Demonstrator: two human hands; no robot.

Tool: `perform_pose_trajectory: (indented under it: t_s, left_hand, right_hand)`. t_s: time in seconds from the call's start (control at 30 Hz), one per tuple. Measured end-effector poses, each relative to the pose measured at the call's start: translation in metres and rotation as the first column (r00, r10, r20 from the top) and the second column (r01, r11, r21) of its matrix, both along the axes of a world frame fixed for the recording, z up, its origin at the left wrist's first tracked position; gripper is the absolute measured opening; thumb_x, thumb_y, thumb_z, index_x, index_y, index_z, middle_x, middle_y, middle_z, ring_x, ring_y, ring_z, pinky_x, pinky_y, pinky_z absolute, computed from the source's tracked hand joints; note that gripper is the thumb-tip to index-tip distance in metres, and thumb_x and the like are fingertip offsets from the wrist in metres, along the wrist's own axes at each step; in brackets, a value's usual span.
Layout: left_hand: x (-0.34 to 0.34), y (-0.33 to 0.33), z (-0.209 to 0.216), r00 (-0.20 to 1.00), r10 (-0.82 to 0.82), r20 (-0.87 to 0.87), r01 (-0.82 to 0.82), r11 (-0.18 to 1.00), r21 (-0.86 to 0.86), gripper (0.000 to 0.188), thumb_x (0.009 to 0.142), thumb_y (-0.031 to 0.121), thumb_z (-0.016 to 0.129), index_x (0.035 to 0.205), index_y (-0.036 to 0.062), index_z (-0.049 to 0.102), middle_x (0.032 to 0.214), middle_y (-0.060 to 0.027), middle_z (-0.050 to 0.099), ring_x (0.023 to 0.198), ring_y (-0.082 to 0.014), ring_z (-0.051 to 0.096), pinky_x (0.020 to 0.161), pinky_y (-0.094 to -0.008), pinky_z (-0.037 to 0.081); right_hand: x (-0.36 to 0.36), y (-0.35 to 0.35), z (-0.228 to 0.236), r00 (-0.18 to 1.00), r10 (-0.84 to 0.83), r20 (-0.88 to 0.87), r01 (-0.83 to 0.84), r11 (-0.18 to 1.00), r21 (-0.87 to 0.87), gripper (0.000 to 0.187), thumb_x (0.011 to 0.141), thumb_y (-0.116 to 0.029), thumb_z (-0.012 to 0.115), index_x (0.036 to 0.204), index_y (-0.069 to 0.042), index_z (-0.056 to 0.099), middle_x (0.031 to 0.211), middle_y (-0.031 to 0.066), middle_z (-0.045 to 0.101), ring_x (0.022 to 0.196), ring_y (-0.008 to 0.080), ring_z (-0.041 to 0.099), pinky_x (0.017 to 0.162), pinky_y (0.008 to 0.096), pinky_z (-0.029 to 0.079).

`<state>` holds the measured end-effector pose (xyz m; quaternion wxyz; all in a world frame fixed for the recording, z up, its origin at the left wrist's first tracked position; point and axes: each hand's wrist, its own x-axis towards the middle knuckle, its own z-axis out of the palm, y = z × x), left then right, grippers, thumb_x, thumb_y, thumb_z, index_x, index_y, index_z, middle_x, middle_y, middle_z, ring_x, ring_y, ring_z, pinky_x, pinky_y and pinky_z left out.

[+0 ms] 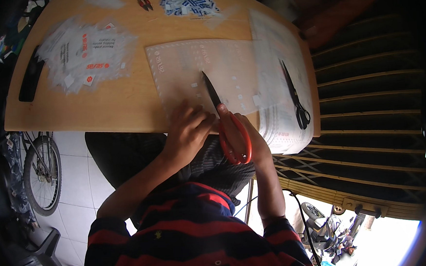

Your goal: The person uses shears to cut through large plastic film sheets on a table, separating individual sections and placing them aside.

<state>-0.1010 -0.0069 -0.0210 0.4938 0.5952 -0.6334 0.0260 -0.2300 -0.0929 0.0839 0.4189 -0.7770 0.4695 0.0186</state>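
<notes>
My right hand is closed round the red handles of a pair of scissors. Their dark blades point away from me, lying over a translucent printed plastic sheet at the table's near edge. On the left of the scissors, my left hand has its fingers bent together at the sheet's near edge, gripping it; the fingertips are partly hidden. Small white bits lie on the sheet near the blades.
The wooden table carries a heap of printed clear plastic pieces at left. Blue-and-white packets and red-handled pliers are at the back. More plastic sheets and black scissors lie right, beside a folding metal gate.
</notes>
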Motion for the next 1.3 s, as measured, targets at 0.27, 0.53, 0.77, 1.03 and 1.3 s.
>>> perform_pose_trajectory:
  t_s: [0.27, 0.53, 0.77, 1.03, 1.3]
  left_hand:
    - [-0.001, 0.001, 0.001, 1.000, 0.027, 0.011, -0.028, 0.999, 0.025, 0.030, 0.075, 0.002, 0.077, 0.104, 0.0077, 0.071, 0.099, -0.0039, 0.067, 0.102, -0.0291, 0.062, 0.100, -0.0525, 0.045]
    - [-0.001, 0.002, 0.003, 1.000, 0.017, 0.000, -0.017, 0.999, 0.028, 0.025, 0.077, 0.003, 0.076, 0.102, 0.0063, 0.071, 0.098, -0.0048, 0.067, 0.101, -0.0287, 0.062, 0.100, -0.0509, 0.044]
    - [0.007, 0.004, 0.009, 0.999, 0.011, -0.053, -0.009, 0.999, 0.045, 0.019, 0.081, 0.003, 0.072, 0.100, 0.0044, 0.068, 0.095, -0.0093, 0.064, 0.098, -0.0307, 0.061, 0.098, -0.0480, 0.044]
    - [0.021, 0.001, 0.035, 0.960, 0.088, -0.267, -0.057, 0.991, 0.122, 0.007, 0.096, 0.005, 0.059, 0.103, 0.0027, 0.058, 0.084, -0.0154, 0.063, 0.084, -0.0360, 0.063, 0.078, -0.0461, 0.047]
    - [0.034, 0.012, 0.050, 0.945, 0.134, -0.299, -0.046, 0.957, 0.285, 0.006, 0.101, 0.008, 0.053, 0.103, 0.0022, 0.052, 0.078, -0.0205, 0.062, 0.075, -0.0406, 0.064, 0.064, -0.0487, 0.048]
  right_hand:
    - [0.014, -0.015, 0.026, 0.970, -0.058, -0.235, 0.106, 0.975, 0.198, 0.087, 0.100, -0.071, 0.025, 0.054, -0.003, 0.054, 0.042, 0.0059, 0.047, 0.037, 0.0177, 0.053, 0.039, 0.0317, 0.042]
    - [0.017, -0.016, 0.027, 0.985, -0.045, -0.166, 0.069, 0.987, 0.144, 0.085, 0.100, -0.071, 0.025, 0.058, -0.003, 0.054, 0.045, 0.0053, 0.048, 0.039, 0.0162, 0.052, 0.040, 0.0312, 0.043]
    - [0.018, -0.015, 0.022, 0.968, -0.191, -0.165, 0.237, 0.911, 0.337, 0.084, 0.097, -0.076, 0.025, 0.061, -0.006, 0.054, 0.045, 0.0031, 0.046, 0.041, 0.0150, 0.049, 0.041, 0.0301, 0.039]
    - [-0.022, 0.004, 0.008, 0.982, -0.154, 0.108, 0.102, 0.918, 0.382, 0.080, 0.097, -0.074, 0.034, 0.069, -0.003, 0.057, 0.054, 0.0032, 0.052, 0.046, 0.0131, 0.053, 0.045, 0.0294, 0.041]
    - [-0.078, 0.057, 0.012, 0.964, -0.045, 0.262, -0.068, 0.911, 0.407, 0.066, 0.097, -0.064, 0.051, 0.075, -0.002, 0.060, 0.051, 0.0017, 0.052, 0.040, 0.0089, 0.049, 0.039, 0.0225, 0.036]
